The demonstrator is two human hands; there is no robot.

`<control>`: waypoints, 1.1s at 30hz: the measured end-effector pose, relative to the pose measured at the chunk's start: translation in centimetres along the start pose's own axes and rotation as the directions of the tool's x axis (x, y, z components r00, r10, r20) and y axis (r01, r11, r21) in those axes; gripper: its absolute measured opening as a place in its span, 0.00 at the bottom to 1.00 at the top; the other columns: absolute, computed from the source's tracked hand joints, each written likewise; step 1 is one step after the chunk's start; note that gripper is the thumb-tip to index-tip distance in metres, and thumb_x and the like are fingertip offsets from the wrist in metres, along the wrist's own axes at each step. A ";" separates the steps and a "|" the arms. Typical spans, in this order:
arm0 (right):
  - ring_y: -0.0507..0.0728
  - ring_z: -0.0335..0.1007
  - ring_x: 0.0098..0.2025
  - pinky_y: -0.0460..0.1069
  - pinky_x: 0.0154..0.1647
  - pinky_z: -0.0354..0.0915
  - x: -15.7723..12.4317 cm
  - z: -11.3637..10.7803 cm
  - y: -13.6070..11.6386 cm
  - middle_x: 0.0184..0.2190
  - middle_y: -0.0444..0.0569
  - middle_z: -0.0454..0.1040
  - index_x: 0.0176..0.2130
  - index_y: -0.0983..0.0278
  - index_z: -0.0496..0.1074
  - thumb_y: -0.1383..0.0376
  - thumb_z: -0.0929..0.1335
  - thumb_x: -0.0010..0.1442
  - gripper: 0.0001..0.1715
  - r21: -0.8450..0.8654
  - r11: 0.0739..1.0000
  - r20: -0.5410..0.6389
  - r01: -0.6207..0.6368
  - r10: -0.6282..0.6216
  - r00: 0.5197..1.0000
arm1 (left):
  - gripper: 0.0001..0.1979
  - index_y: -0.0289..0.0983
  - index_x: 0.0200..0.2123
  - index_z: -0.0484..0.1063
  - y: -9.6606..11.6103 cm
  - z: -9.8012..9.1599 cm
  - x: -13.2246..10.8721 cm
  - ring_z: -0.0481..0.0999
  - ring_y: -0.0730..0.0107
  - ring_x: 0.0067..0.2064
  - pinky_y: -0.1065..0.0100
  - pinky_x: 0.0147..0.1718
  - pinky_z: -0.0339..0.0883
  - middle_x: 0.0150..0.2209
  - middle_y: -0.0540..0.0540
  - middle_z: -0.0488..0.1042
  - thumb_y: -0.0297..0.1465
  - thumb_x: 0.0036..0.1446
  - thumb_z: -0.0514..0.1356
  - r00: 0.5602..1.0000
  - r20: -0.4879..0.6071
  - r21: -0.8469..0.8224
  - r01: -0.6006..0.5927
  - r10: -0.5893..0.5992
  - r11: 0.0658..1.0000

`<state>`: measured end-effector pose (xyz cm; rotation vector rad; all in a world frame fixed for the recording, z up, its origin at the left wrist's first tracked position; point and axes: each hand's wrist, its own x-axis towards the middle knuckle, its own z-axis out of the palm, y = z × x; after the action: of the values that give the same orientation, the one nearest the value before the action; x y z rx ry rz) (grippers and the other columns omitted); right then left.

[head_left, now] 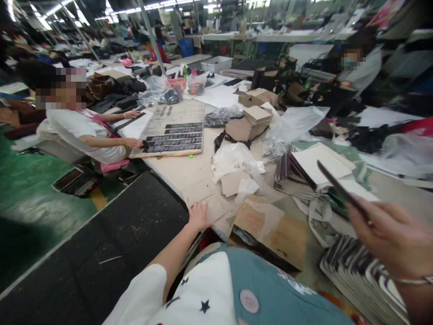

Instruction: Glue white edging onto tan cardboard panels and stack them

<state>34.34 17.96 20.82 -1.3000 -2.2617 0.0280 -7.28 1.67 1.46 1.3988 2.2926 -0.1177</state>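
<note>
Right grip (392,230) is wrapped firmly round a dark blade (341,189), right of frame; left grip (199,217), spread, seemingly empty, rests on the worktop (176,176), lower centre. I'd angle that tip clear of the stack (292,174).

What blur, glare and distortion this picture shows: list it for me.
Head view: the bare right hand, holding a long, thin, dark tool, looks smeared; head view: long white ceiling lights glare at top left; head view: shapes look stretched toward the edges, and the top right corner falls dark.
</note>
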 end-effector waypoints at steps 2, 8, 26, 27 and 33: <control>0.62 0.67 0.39 0.56 0.39 0.63 -3.0 1.2 -2.6 0.37 0.55 0.71 0.56 0.58 0.65 0.58 0.62 0.61 0.24 -0.082 0.978 0.062 0.193 -0.188 0.980 | 0.61 0.40 0.65 0.38 0.3 0.4 1.5 0.34 0.38 0.65 0.37 0.56 0.31 0.65 0.30 0.37 0.50 0.32 0.66 0.999 0.047 0.057 -0.018 0.016 0.998; 0.56 0.65 0.32 0.49 0.35 0.64 -7.6 8.6 -9.4 0.31 0.53 0.68 0.53 0.67 0.65 0.68 0.57 0.63 0.21 0.057 0.975 0.371 0.214 -0.220 0.902 | 0.64 0.40 0.65 0.36 1.0 1.4 4.3 0.38 0.32 0.64 0.33 0.52 0.34 0.64 0.25 0.41 0.51 0.28 0.67 0.996 0.063 0.164 -0.077 0.067 0.984; 0.54 0.67 0.37 0.49 0.41 0.64 -8.8 12.9 -9.6 0.36 0.51 0.70 0.49 0.64 0.69 0.64 0.62 0.61 0.17 0.437 0.885 0.475 -0.159 -0.077 0.877 | 0.65 0.38 0.64 0.32 0.1 -1.9 3.2 0.49 0.32 0.61 0.45 0.54 0.45 0.62 0.25 0.43 0.49 0.30 0.68 0.999 0.034 0.059 0.032 -0.034 0.998; 0.54 0.67 0.37 0.50 0.41 0.64 -8.9 12.4 -9.4 0.36 0.51 0.70 0.49 0.64 0.69 0.63 0.61 0.62 0.17 0.466 0.867 0.457 -0.174 -0.067 0.887 | 0.65 0.38 0.64 0.32 -0.3 -2.8 2.9 0.47 0.32 0.62 0.46 0.55 0.44 0.63 0.26 0.41 0.48 0.30 0.68 0.999 0.016 -0.008 0.040 -0.040 0.999; 0.53 0.66 0.29 0.49 0.31 0.65 -7.2 10.6 -9.7 0.32 0.50 0.74 0.45 0.64 0.73 0.54 0.64 0.58 0.22 0.559 0.630 0.558 -0.539 0.195 0.807 | 0.64 0.41 0.63 0.21 1.5 -10.1 -0.3 0.50 0.53 0.64 0.56 0.59 0.47 0.63 0.35 0.48 0.50 0.38 0.66 0.924 -0.243 -0.696 -0.377 0.294 0.611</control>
<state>24.68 9.39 11.20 -1.3698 -1.8997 1.3530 -9.20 5.19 10.82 1.3412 1.7410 0.9295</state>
